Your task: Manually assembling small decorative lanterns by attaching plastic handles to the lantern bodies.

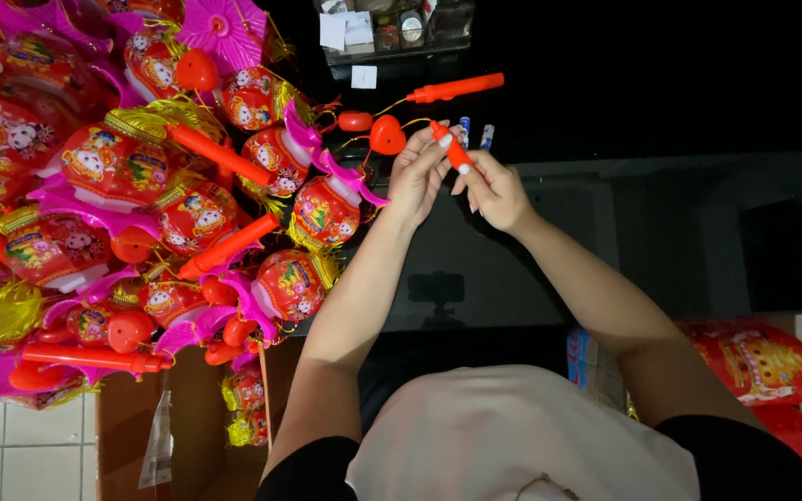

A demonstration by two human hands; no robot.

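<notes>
I pinch a slim orange stick handle (452, 148) between both hands: my left hand (417, 176) closes thumb and fingertips around its upper end, and my right hand (494, 193) clamps the lower end between thumb and fingers, so the handle runs slantwise across the small gap between my two grips. Just left of my left fingertips hangs a red heart-shaped piece (387, 135) on a yellow cord, and further left lies the heap of red paper lanterns (187, 204), with another orange handle (457, 89) lying above my hands, apart from them.
</notes>
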